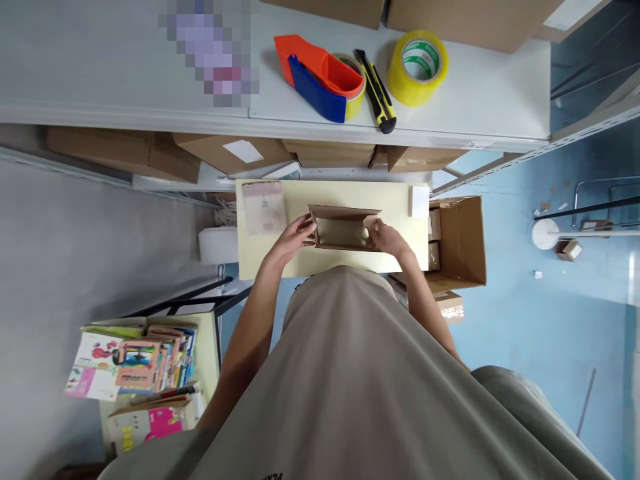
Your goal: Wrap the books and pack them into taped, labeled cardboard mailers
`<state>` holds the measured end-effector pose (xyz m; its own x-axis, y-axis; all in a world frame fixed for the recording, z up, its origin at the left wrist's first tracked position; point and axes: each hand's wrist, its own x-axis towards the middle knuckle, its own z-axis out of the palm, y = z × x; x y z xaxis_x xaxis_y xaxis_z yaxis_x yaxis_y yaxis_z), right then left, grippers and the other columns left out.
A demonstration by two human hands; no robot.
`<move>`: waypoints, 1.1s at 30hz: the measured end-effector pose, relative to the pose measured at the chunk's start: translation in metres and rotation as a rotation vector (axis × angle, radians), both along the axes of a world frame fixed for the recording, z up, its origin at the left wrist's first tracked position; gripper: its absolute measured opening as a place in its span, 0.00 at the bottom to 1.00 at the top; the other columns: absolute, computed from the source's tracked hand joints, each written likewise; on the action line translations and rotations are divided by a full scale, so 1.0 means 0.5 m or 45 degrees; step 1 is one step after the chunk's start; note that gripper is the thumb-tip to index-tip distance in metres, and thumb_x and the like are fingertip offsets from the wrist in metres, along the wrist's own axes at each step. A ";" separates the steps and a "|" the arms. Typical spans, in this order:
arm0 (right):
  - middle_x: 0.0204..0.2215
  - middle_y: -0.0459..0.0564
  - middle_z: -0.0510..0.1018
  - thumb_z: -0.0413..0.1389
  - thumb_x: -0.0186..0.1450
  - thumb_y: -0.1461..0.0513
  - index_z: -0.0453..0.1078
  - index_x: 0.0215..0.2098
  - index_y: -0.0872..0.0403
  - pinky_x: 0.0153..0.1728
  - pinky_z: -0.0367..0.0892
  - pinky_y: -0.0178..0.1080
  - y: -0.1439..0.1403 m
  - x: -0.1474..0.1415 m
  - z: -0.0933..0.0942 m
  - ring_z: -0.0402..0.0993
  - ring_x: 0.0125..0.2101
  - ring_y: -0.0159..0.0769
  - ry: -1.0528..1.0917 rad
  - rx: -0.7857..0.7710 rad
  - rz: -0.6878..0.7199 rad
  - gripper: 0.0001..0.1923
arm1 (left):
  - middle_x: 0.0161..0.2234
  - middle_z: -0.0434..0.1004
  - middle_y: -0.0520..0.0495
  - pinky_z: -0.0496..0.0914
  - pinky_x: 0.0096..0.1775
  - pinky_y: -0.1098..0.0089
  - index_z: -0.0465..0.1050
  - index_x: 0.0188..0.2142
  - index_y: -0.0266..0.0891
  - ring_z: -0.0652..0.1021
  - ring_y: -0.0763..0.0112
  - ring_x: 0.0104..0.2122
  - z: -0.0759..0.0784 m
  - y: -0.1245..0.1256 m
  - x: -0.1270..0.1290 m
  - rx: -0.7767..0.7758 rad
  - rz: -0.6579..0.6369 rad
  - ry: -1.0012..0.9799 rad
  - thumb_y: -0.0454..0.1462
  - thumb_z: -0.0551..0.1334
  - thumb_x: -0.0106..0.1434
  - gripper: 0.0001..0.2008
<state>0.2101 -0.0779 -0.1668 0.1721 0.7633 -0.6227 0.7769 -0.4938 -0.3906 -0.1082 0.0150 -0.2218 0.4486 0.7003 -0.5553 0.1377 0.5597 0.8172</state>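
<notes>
A small cardboard box stands on the pale yellow table close to my body, its top open so the pale inside shows. At its left end, my left hand has its fingers spread against the wall. My right hand pinches the right end, around an end flap, with its fingers partly inside. Left of the box lies a flat plastic-wrapped packet. A small white block or card stack sits at the table's right edge.
Ahead, a shelf bears an orange and blue tape dispenser, a yellow-black utility knife and a yellow tape roll. A large open carton with parcels stands right of the table. Books lie at lower left.
</notes>
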 end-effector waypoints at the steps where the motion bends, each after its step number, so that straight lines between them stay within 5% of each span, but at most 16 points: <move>1: 0.38 0.61 0.89 0.49 0.84 0.49 0.77 0.64 0.61 0.43 0.76 0.43 -0.006 0.022 -0.001 0.86 0.39 0.49 0.100 0.031 -0.040 0.27 | 0.63 0.84 0.39 0.85 0.49 0.60 0.79 0.71 0.48 0.87 0.57 0.51 -0.003 -0.001 -0.002 -0.008 0.005 -0.027 0.60 0.79 0.62 0.43; 4: 0.27 0.48 0.80 0.52 0.81 0.36 0.76 0.40 0.52 0.34 0.67 0.37 -0.028 0.061 -0.010 0.74 0.28 0.38 0.304 0.147 -0.168 0.31 | 0.64 0.84 0.39 0.84 0.56 0.57 0.79 0.70 0.47 0.86 0.53 0.57 -0.012 -0.008 -0.006 -0.059 -0.003 -0.052 0.61 0.80 0.60 0.44; 7: 0.25 0.44 0.73 0.53 0.75 0.29 0.67 0.33 0.48 0.30 0.62 0.36 -0.042 0.060 -0.026 0.67 0.27 0.35 0.455 0.221 -0.256 0.35 | 0.63 0.86 0.38 0.83 0.58 0.55 0.79 0.69 0.45 0.86 0.51 0.58 -0.024 -0.013 0.002 -0.086 -0.067 0.002 0.63 0.79 0.59 0.45; 16: 0.30 0.51 0.83 0.53 0.83 0.45 0.72 0.37 0.50 0.34 0.66 0.36 -0.029 0.028 -0.036 0.76 0.29 0.39 0.213 0.160 -0.180 0.23 | 0.60 0.89 0.36 0.77 0.64 0.51 0.83 0.63 0.40 0.86 0.44 0.59 -0.049 -0.002 0.053 0.379 -0.246 0.507 0.49 0.71 0.69 0.27; 20: 0.32 0.55 0.87 0.51 0.86 0.51 0.78 0.41 0.54 0.35 0.66 0.36 -0.019 0.020 -0.018 0.83 0.32 0.42 0.089 0.026 -0.121 0.22 | 0.50 0.91 0.38 0.78 0.53 0.59 0.86 0.53 0.41 0.88 0.46 0.51 -0.009 0.011 0.043 0.431 -0.438 0.722 0.52 0.68 0.73 0.20; 25: 0.31 0.58 0.89 0.50 0.87 0.50 0.83 0.40 0.55 0.40 0.68 0.38 -0.003 0.014 0.013 0.87 0.39 0.46 -0.044 -0.200 0.004 0.27 | 0.36 0.88 0.34 0.72 0.41 0.62 0.82 0.33 0.40 0.86 0.48 0.41 0.047 0.025 0.055 0.543 -0.793 1.108 0.54 0.62 0.79 0.25; 33: 0.52 0.72 0.89 0.47 0.86 0.59 0.85 0.53 0.62 0.49 0.73 0.41 0.024 -0.033 0.031 0.88 0.52 0.54 -0.393 -0.197 0.160 0.24 | 0.39 0.89 0.30 0.70 0.43 0.61 0.89 0.37 0.36 0.88 0.47 0.44 0.081 0.035 0.091 0.642 -0.910 1.386 0.40 0.59 0.79 0.20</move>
